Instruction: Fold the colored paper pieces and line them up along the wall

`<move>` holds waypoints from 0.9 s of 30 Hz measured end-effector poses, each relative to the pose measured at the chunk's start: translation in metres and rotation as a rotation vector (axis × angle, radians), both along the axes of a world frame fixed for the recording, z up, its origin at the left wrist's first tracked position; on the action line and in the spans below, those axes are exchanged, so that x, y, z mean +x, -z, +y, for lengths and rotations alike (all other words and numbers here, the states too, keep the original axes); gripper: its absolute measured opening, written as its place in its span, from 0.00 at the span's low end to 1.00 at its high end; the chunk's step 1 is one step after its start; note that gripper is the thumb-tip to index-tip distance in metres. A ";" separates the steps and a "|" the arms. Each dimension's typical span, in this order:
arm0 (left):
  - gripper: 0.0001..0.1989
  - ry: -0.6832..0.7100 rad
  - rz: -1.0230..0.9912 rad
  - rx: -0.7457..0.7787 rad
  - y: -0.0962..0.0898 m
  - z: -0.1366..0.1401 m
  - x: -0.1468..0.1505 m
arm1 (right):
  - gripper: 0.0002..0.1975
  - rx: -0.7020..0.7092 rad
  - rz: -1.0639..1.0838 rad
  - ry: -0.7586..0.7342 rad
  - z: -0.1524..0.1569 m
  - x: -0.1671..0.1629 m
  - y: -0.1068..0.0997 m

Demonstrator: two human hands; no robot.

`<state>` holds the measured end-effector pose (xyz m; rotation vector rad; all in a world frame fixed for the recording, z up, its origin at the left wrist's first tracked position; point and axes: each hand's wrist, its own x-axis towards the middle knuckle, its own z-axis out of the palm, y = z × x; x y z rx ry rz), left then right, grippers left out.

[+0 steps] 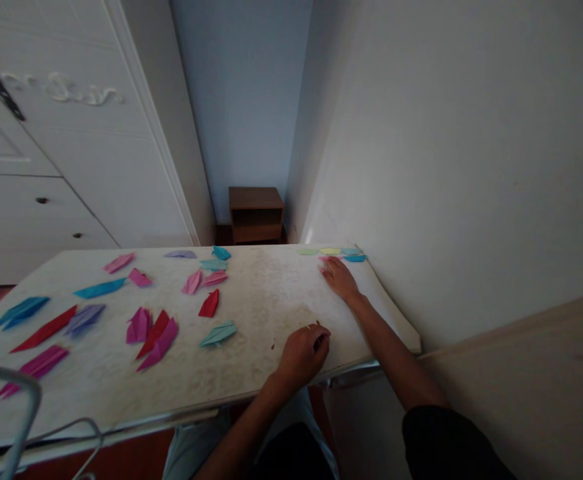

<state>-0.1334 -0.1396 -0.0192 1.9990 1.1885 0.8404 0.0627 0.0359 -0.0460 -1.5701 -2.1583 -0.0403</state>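
Observation:
My right hand [340,277] reaches to the far right of the table. Its fingers lie stretched over a pink folded paper piece [324,259], which they mostly cover. Just beyond the fingertips are a green folded paper [308,252], a yellow folded paper [330,251] and a light teal one [350,252], with a blue folded paper [356,259] to the right, in a close group. My left hand [304,353] rests near the table's front edge, fingers curled loosely inward, and the visible gap inside them shows nothing held.
Several folded papers lie scattered on the left half of the table [256,360], among them a teal one [218,334] and a red one [209,303]. A white wall [461,167] borders the right side. A grey metal tube [35,407] stands front left, beside a cable [96,433].

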 end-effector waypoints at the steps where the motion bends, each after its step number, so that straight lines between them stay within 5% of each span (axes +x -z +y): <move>1: 0.11 0.002 0.001 0.001 0.000 0.000 0.000 | 0.22 -0.002 0.012 -0.003 -0.001 -0.001 -0.002; 8: 0.11 -0.004 -0.041 -0.007 -0.002 -0.002 -0.001 | 0.22 0.001 0.172 -0.065 -0.020 -0.011 -0.020; 14: 0.11 -0.069 -0.207 -0.038 -0.004 -0.003 -0.004 | 0.23 -0.006 0.382 -0.064 -0.070 -0.039 -0.020; 18: 0.11 -0.206 -0.269 -0.063 -0.007 -0.002 -0.014 | 0.19 -0.238 0.717 -0.144 -0.116 -0.065 -0.025; 23: 0.10 -0.320 -0.285 -0.046 -0.011 -0.005 -0.051 | 0.18 -0.367 0.832 -0.178 -0.159 -0.093 -0.039; 27: 0.10 -0.505 -0.254 0.010 -0.014 -0.010 -0.109 | 0.17 -0.435 0.816 -0.155 -0.171 -0.101 -0.041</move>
